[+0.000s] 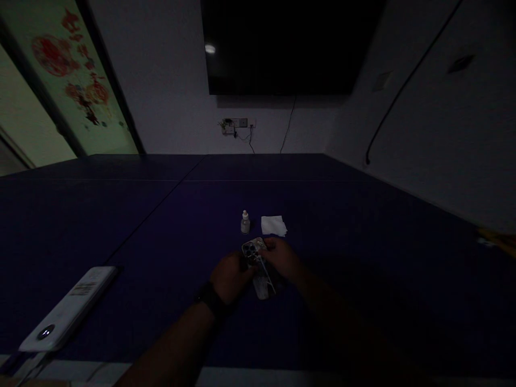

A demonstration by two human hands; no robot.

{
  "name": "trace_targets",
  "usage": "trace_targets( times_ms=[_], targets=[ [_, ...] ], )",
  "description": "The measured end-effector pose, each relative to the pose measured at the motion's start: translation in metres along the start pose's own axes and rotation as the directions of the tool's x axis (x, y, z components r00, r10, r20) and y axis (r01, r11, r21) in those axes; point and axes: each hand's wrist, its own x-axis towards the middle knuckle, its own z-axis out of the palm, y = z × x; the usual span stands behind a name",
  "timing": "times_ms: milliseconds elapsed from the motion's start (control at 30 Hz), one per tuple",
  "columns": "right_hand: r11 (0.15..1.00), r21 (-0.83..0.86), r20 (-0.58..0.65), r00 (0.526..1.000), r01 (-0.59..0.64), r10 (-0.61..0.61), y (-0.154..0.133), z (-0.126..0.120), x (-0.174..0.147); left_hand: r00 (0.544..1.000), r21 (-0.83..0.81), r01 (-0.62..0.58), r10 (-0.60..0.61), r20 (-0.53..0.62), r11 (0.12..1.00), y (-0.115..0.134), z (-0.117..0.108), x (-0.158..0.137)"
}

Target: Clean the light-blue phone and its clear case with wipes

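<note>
A smartphone [262,285] in a patterned case is held above the dark blue table, its back and camera lenses facing up. My left hand [230,277], with a dark watch on the wrist, grips the phone's left edge, thumb across its back. On the upper right edge my right hand [283,258] is closed, its thumb near the camera block. The fingers under the phone are hidden. Just beyond it stands a small clear bottle [245,223] with a white cap. A stack of white paper or wipes [273,225] lies to the bottle's right.
A white power bank [70,306] with a lit display and cables lies at the left on the blue table [161,236]. A wall-mounted screen [290,48] hangs above sockets [237,123]. Something yellow [497,239] shows at the right edge. The room is dim.
</note>
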Motion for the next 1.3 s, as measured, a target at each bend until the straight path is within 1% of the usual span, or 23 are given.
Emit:
trace_targets(
  times_ms=[133, 200, 233, 300, 400, 467, 500, 600, 700, 800, 900, 1033, 1100, 1300],
  targets=[
    [0.973, 0.23, -0.066, 0.997, -0.029, 0.045, -0.003, 0.004, -0.002, 0.998, -0.108, 0.007, -0.014, -0.069, 0.994, -0.003, 0.004, 0.0],
    [0.943, 0.333, -0.078, 0.995, -0.024, 0.053, -0.007, 0.005, -0.005, 0.993, -0.232, -0.028, -0.001, -0.122, 0.972, -0.005, 0.008, 0.001],
    [0.925, 0.38, -0.082, 0.995, -0.016, 0.051, -0.01, 0.005, -0.007, 0.989, -0.317, -0.051, 0.004, -0.147, 0.947, -0.005, 0.009, 0.001],
    [0.889, 0.458, -0.091, 0.995, 0.01, 0.035, -0.018, 0.005, -0.012, 0.982, -0.503, -0.094, -0.002, -0.187, 0.859, -0.004, 0.012, 0.003],
    [0.845, 0.531, -0.109, 0.994, 0.058, 0.0, -0.03, 0.004, -0.019, 0.98, -0.727, -0.114, -0.041, -0.193, 0.678, 0.0, 0.012, 0.004],
    [0.824, 0.559, -0.111, 0.993, 0.085, -0.027, -0.037, 0.003, -0.023, 0.983, -0.805, -0.117, -0.049, -0.179, 0.582, 0.003, 0.01, 0.004],
    [0.816, 0.569, -0.108, 0.993, 0.099, -0.045, -0.041, 0.002, -0.025, 0.983, -0.827, -0.121, -0.049, -0.177, 0.549, 0.005, 0.008, 0.003],
    [0.803, 0.574, -0.108, 0.987, 0.161, -0.121, -0.048, 0.001, -0.03, 0.979, -0.864, -0.144, -0.059, -0.196, 0.483, 0.009, 0.002, 0.0],
    [0.789, 0.579, -0.129, 0.979, 0.205, -0.16, -0.052, 0.0, -0.032, 0.969, -0.866, -0.175, -0.076, -0.237, 0.468, 0.013, -0.002, -0.004],
    [0.77, 0.607, -0.125, 0.98, 0.197, -0.152, -0.054, 0.001, -0.034, 0.96, -0.852, -0.207, -0.067, -0.272, 0.481, 0.015, -0.004, -0.007],
    [0.772, 0.612, -0.116, 0.985, 0.172, -0.128, -0.055, 0.003, -0.037, 0.956, -0.838, -0.225, -0.055, -0.29, 0.497, 0.015, -0.004, -0.008],
    [0.764, 0.617, -0.129, 0.982, 0.19, -0.14, -0.056, 0.003, -0.04, 0.948, -0.819, -0.262, -0.022, -0.317, 0.511, 0.013, -0.004, -0.009],
    [0.762, 0.62, -0.116, 0.982, 0.189, -0.149, -0.056, 0.002, -0.04, 0.947, -0.819, -0.27, -0.013, -0.32, 0.507, 0.012, -0.004, -0.009],
    [0.749, 0.641, -0.07, 0.984, 0.169, -0.162, -0.046, 0.0, -0.036, 0.958, -0.831, -0.231, -0.033, -0.286, 0.506, 0.013, -0.003, -0.01]
  ],
)
